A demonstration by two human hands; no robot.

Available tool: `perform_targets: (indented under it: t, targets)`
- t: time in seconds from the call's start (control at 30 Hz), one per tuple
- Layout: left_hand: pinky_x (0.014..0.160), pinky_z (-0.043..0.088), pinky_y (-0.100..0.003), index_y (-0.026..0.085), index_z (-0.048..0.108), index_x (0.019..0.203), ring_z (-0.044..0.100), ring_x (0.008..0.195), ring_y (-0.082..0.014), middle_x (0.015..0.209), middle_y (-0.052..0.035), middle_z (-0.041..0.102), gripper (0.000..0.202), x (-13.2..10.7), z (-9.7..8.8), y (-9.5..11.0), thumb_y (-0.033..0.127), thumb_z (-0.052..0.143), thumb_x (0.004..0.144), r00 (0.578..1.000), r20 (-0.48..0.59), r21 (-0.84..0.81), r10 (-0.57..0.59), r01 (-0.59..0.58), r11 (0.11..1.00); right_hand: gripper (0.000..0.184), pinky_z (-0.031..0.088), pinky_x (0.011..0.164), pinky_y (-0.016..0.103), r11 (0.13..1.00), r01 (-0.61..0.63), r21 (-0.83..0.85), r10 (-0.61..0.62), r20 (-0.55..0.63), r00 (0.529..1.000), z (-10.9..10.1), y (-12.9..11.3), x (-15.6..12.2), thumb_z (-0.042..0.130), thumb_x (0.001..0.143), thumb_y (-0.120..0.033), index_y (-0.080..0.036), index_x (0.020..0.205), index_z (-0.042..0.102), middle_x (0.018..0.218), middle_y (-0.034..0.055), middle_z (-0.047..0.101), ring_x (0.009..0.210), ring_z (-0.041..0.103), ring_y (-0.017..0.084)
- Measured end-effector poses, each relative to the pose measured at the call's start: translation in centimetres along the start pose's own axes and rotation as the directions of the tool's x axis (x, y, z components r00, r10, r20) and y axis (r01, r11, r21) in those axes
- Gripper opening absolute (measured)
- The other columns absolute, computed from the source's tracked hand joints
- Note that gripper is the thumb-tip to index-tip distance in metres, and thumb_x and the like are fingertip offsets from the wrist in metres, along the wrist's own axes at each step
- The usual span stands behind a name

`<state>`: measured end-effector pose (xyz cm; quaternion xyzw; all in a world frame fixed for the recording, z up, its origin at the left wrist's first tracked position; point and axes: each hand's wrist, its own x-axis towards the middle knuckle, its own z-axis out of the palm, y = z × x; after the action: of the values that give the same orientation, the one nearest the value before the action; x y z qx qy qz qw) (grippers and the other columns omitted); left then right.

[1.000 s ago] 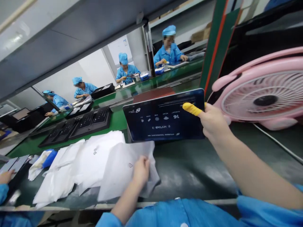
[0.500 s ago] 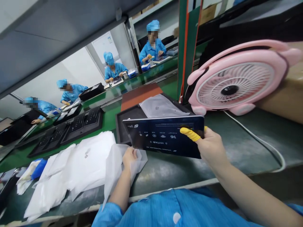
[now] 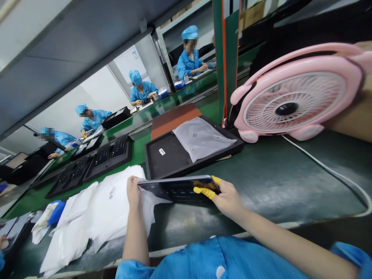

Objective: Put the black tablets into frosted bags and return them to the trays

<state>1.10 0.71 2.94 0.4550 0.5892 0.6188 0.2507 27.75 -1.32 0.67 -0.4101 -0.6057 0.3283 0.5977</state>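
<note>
My right hand (image 3: 228, 195), with yellow finger cots on thumb and finger, grips the right end of a dark tablet (image 3: 177, 193). The tablet is tilted, showing its thin upper edge and part of its printed face. At its left end my left hand (image 3: 134, 193) is closed on a translucent plastic bag (image 3: 147, 207); the tablet's corner meets the fingers there. How far the bag covers the tablet I cannot tell. Beside my left hand lies a stack of white plastic bags (image 3: 112, 205).
Beyond the tablet sits a black tray (image 3: 162, 164) holding a bagged flat item (image 3: 200, 137). A pink fan (image 3: 290, 100) with a white cable (image 3: 325, 166) stands right. Trays of tablets (image 3: 101, 157) lie on the green belt at left, near a blue-and-white cloth (image 3: 50, 219). Several co-workers sit opposite.
The tablet has moved left and down toward me and tipped flatter. My left hand has shifted left and up to the tablet's left end. The black tray is now more exposed.
</note>
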Motion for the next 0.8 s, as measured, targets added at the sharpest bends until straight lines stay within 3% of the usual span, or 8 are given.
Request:
perform_targets:
  t: [0.1, 0.2, 0.27, 0.37, 0.47, 0.57, 0.7, 0.8]
  targets:
    - [0.057, 0.042, -0.022, 0.019, 0.047, 0.081, 0.048, 0.054, -0.0089, 0.059, 0.0057, 0.046, 0.023, -0.6, 0.0, 2.9, 0.040, 0.055, 0.075, 0.989, 0.022, 0.091, 0.146, -0.147, 0.985, 0.025, 0.049, 0.057, 0.026, 1.000, 0.017, 0.014, -0.018, 0.044, 0.999, 0.7, 0.2, -0.1, 0.063, 0.070, -0.042, -0.018, 0.075, 0.067, 0.069, 0.0039, 0.067, 0.061, 0.062, 0.017]
    - [0.061, 0.043, -0.023, 0.019, 0.048, 0.087, 0.051, 0.059, -0.0103, 0.063, 0.0038, 0.050, 0.023, -2.5, 0.7, 4.0, 0.034, 0.060, 0.073, 0.981, 0.077, 0.131, 0.180, -0.189, 0.973, 0.026, 0.050, 0.061, 0.027, 0.993, -0.092, 0.068, 0.087, 0.071, 0.994, 1.8, 0.7, 0.1, 0.064, 0.068, -0.044, -0.018, 0.074, 0.067, 0.070, 0.0035, 0.068, 0.065, 0.063, 0.018]
    - [0.063, 0.043, -0.025, 0.019, 0.047, 0.088, 0.051, 0.060, -0.0112, 0.064, 0.0026, 0.052, 0.023, -4.1, 1.1, 3.3, 0.034, 0.059, 0.074, 0.965, 0.145, 0.193, 0.217, -0.243, 0.951, 0.030, 0.050, 0.065, 0.028, 0.970, -0.213, 0.116, 0.207, 0.063, 0.976, 2.4, 1.2, 0.4, 0.066, 0.064, -0.047, -0.018, 0.073, 0.066, 0.072, 0.0035, 0.068, 0.068, 0.063, 0.019]
    - [0.061, 0.042, -0.024, 0.019, 0.045, 0.089, 0.050, 0.057, -0.0111, 0.062, 0.0029, 0.049, 0.019, -6.0, 1.4, 1.2, 0.036, 0.048, 0.081, 0.946, 0.206, 0.246, 0.249, -0.296, 0.923, 0.041, 0.050, 0.071, 0.031, 0.885, -0.411, 0.218, 0.419, 0.012, 0.908, 2.9, 2.3, 1.0, 0.069, 0.057, -0.051, -0.017, 0.080, 0.064, 0.079, 0.0045, 0.069, 0.076, 0.063, 0.021]
    - [0.056, 0.041, -0.023, 0.018, 0.045, 0.088, 0.048, 0.053, -0.0108, 0.060, 0.0028, 0.048, 0.018, -6.7, 1.9, -0.4, 0.035, 0.044, 0.083, 0.918, 0.346, 0.228, 0.194, -0.282, 0.932, 0.050, 0.049, 0.072, 0.033, 0.807, -0.465, 0.364, 0.524, -0.077, 0.848, 3.5, 2.7, 1.8, 0.070, 0.052, -0.054, -0.015, 0.083, 0.062, 0.079, 0.0053, 0.068, 0.077, 0.062, 0.022]
    - [0.058, 0.041, -0.024, 0.018, 0.047, 0.089, 0.047, 0.052, -0.0109, 0.062, 0.0010, 0.051, 0.017, -5.7, 3.6, 0.7, 0.032, 0.047, 0.081, 0.849, 0.499, 0.207, 0.176, -0.314, 0.926, 0.049, 0.048, 0.072, 0.034, 0.807, -0.413, 0.421, 0.495, -0.103, 0.863, 4.7, 2.2, 2.2, 0.069, 0.053, -0.054, -0.015, 0.082, 0.061, 0.078, 0.0056, 0.067, 0.076, 0.060, 0.022]
    - [0.065, 0.042, -0.026, 0.018, 0.048, 0.095, 0.051, 0.060, -0.0130, 0.069, -0.0015, 0.054, 0.018, -4.0, 7.0, 4.4, 0.027, 0.046, 0.079, 0.830, 0.513, 0.167, 0.220, -0.348, 0.923, 0.042, 0.047, 0.068, 0.033, 0.828, -0.389, 0.404, 0.434, -0.022, 0.901, 7.0, 1.0, 2.1, 0.068, 0.055, -0.051, -0.016, 0.076, 0.059, 0.072, 0.0049, 0.065, 0.071, 0.058, 0.021]
    - [0.069, 0.043, -0.027, 0.018, 0.053, 0.092, 0.053, 0.065, -0.0148, 0.071, -0.0026, 0.057, 0.016, -3.7, 8.7, 6.6, 0.020, 0.045, 0.078, 0.734, 0.658, 0.191, 0.167, -0.377, 0.906, 0.037, 0.046, 0.062, 0.032, 0.821, -0.371, 0.434, 0.381, 0.068, 0.922, 8.2, 0.5, 1.9, 0.062, 0.059, -0.053, -0.018, 0.060, 0.051, 0.060, 0.0027, 0.059, 0.063, 0.055, 0.019]
